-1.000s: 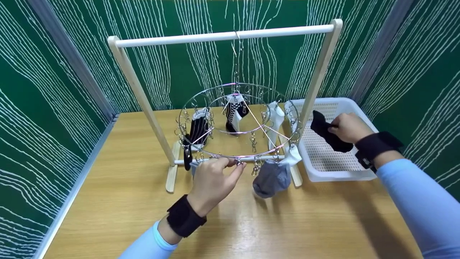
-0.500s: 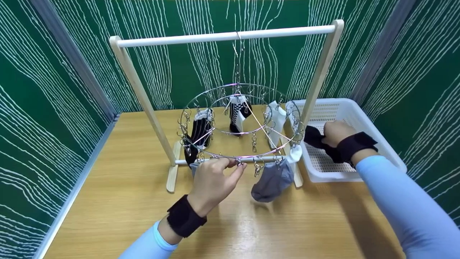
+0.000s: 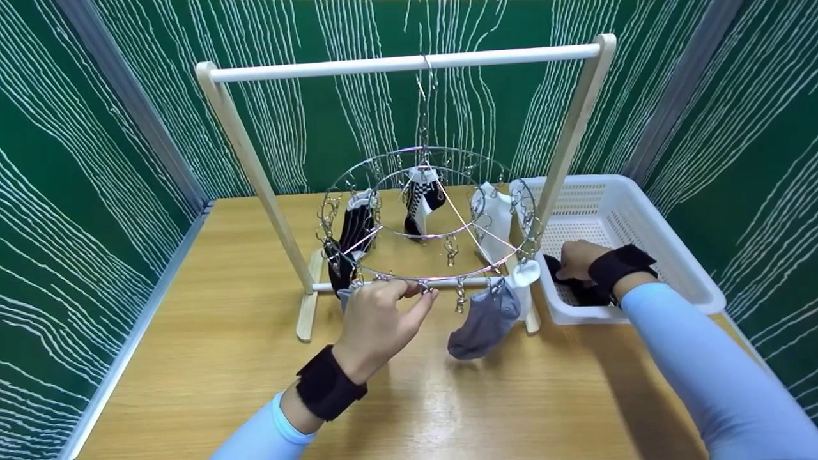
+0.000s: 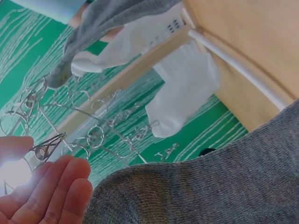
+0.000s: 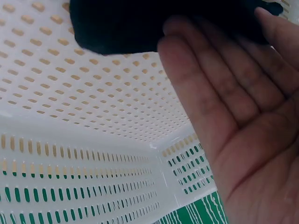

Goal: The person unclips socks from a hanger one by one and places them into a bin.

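Note:
My left hand (image 3: 418, 294) pinches a metal clip (image 4: 46, 148) at the front of a round wire sock hanger (image 3: 441, 151), which hangs from a wooden rack (image 3: 383, 64). A grey sock (image 3: 482, 319) dangles from the ring just right of that hand and fills the left wrist view (image 4: 210, 177). My right hand (image 3: 572, 262) is low inside the white basket (image 3: 645, 211) and holds a black sock (image 3: 591, 295). In the right wrist view its fingers (image 5: 201, 84) lie against the black sock (image 5: 140, 23), close above the basket's perforated floor (image 5: 70, 116).
Clipped to the ring are a black striped sock (image 3: 351, 233), a checkered sock (image 3: 422, 195) and white socks (image 3: 495, 220). The rack stands on a wooden table (image 3: 223, 358). Green patterned walls close in the left, back and right.
My right hand has carried the black sock down and to the left, from above the basket into its front left corner. The left hand has stayed on the ring.

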Motion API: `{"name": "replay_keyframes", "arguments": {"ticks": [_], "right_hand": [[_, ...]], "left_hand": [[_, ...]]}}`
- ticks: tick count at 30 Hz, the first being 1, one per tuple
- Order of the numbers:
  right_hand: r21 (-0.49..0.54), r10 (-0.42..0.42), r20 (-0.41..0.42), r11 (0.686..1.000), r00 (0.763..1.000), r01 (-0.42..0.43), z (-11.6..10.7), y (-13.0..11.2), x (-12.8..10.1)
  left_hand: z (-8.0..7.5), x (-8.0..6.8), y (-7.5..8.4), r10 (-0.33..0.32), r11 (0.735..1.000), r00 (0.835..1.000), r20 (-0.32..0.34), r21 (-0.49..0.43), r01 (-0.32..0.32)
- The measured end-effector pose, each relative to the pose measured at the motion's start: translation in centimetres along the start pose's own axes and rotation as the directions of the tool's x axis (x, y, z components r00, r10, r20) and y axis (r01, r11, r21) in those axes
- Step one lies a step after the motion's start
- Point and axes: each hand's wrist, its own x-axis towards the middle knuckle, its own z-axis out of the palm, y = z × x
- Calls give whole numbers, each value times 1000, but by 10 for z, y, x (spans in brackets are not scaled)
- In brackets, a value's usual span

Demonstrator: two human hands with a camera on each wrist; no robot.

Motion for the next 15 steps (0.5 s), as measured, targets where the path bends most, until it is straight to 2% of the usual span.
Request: {"name": "replay_keyframes", "arguments": {"ticks": [7, 10, 15], "right_hand": [[-13, -22, 22, 1000, 1000, 22, 2, 7, -1], [-32, -52, -3, 998, 999, 52, -4, 4, -5], [13, -65, -60, 998, 996, 66, -22, -8, -18]], "left_hand": [[1, 0, 1, -2, 1000, 1000, 8, -6, 2], [1, -1, 1, -6, 1000, 1000, 9, -11, 6], [0, -1, 2, -3, 1000, 1000, 9, -19, 4]]}}
